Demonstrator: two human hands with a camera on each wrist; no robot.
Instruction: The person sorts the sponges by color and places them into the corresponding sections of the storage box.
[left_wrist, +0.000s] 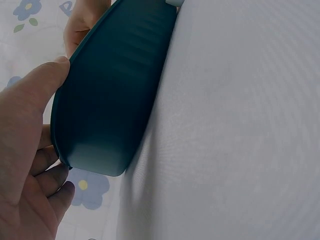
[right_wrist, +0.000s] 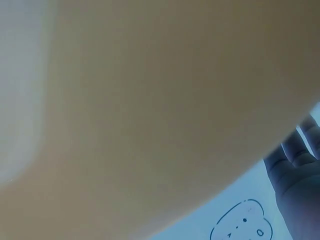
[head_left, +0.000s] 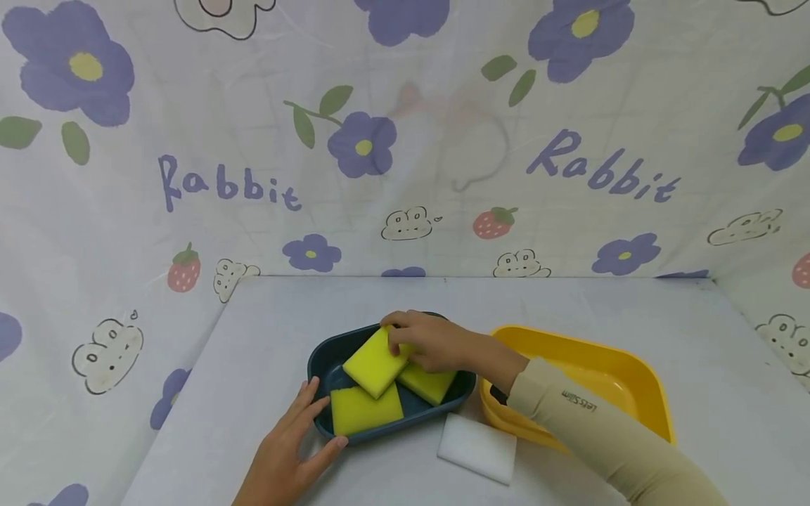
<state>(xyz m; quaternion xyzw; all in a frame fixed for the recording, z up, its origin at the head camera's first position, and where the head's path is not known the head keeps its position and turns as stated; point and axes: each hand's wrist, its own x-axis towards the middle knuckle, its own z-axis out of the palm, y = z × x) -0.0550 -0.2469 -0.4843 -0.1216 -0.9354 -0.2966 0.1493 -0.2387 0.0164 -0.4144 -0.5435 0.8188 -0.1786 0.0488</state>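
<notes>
A dark blue-green tray [head_left: 422,414] holds several yellow sponges. My right hand [head_left: 436,342] reaches over it from the right and pinches the uppermost sponge [head_left: 373,365] by its far right corner. That sponge is tilted and overlaps a sponge [head_left: 365,412] at the front left and another sponge [head_left: 427,383] beneath my hand. My left hand [head_left: 285,439] rests on the tray's left end, fingers spread, thumb at the near rim. In the left wrist view, the thumb and fingertips of the left hand [left_wrist: 25,135] touch the rim of the tray [left_wrist: 110,95].
A yellow tray [head_left: 654,393] stands right of the blue-green one, partly hidden by my right forearm. A white sponge [head_left: 477,448] lies on the table [head_left: 266,337] in front of both trays. A printed curtain [head_left: 430,176] hangs behind. A blurred surface blocks most of the right wrist view.
</notes>
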